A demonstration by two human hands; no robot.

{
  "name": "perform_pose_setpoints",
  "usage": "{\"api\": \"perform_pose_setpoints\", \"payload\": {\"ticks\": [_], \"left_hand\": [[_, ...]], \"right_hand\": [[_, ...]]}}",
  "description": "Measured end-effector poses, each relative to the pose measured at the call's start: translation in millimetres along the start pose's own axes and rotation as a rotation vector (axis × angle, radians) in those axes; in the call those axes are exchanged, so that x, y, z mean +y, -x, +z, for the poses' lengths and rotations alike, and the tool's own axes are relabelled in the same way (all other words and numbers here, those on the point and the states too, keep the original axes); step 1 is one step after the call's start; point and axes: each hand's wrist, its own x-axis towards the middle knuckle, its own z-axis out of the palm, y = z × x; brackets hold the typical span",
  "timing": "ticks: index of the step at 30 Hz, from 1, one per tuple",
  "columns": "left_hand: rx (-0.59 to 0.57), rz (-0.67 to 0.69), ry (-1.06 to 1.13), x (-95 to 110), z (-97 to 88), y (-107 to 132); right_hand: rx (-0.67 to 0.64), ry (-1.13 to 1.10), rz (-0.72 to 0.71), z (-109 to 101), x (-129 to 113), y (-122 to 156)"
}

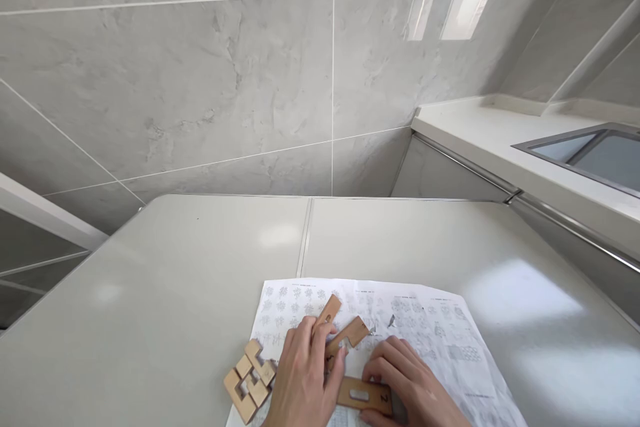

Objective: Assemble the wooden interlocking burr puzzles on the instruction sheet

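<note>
My left hand [305, 373] lies over several notched wooden puzzle bars, its fingers closed on a wooden bar [329, 311] that sticks out past the fingertips. A second notched bar [352, 333] lies just right of it, touching the thumb. My right hand [407, 380] rests curled on a flat slotted wooden piece [364, 395] marked with a digit. To the left sits an interlocked cluster of wooden pieces [250, 380]. All of this lies on a printed instruction sheet [430, 327].
The sheet lies near the front edge of a pale grey table [200, 267] with a seam down its middle. Grey tiled wall stands behind. A white counter [500, 133] with a steel sink [595, 153] is at the right.
</note>
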Motion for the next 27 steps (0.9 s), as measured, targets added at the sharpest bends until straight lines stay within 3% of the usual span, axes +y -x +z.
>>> {"api": "perform_pose_setpoints", "payload": {"ticks": [8, 13, 18, 22, 27], "left_hand": [[-0.033, -0.031, -0.006, 2, 2.1, -1], [-0.029, -0.027, 0.011, 3, 1.2, -1], [-0.042, -0.008, -0.025, 3, 0.0, 0], [-0.086, 0.027, -0.029, 4, -2.8, -2], [-0.051, 0.007, -0.012, 4, -1.0, 0]], "right_hand": [[-0.097, 0.079, 0.017, -22, 6, 0], [-0.155, -0.012, 0.158, -41, 7, 5], [-0.058, -0.242, 0.435, -44, -1, 4], [0.052, -0.35, 0.524, -33, -6, 1], [0.126, -0.377, 0.572, -30, -7, 0]]}}
